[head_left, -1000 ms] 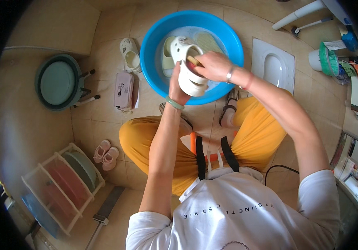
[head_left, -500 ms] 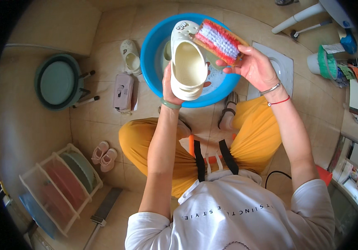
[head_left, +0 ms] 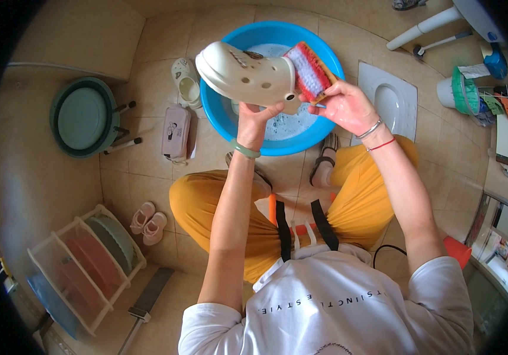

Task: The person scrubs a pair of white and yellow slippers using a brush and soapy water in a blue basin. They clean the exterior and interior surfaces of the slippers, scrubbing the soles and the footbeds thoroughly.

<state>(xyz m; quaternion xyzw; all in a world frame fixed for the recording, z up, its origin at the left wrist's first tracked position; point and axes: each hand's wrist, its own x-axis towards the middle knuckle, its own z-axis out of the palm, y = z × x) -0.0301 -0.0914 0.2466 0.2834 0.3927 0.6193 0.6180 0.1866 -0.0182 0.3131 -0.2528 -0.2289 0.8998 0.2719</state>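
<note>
- Your left grip (head_left: 253, 125) was clamped on a white clog (head_left: 245, 74), its fingers mostly hidden behind the shoe.
- The clog lay just beyond that grip, toe pointing left.
- Your right grip (head_left: 351, 106) was closed on the near end of a brush (head_left: 312, 72), its red and white bristles facing the clog; you couldn't tell whether they touched.
- Below both grips stood a blue basin (head_left: 289, 146) with sudsy water (head_left: 289, 127).
- Left of your left grip, another white clog (head_left: 186, 86) rested on the floor (head_left: 147, 133).
</note>
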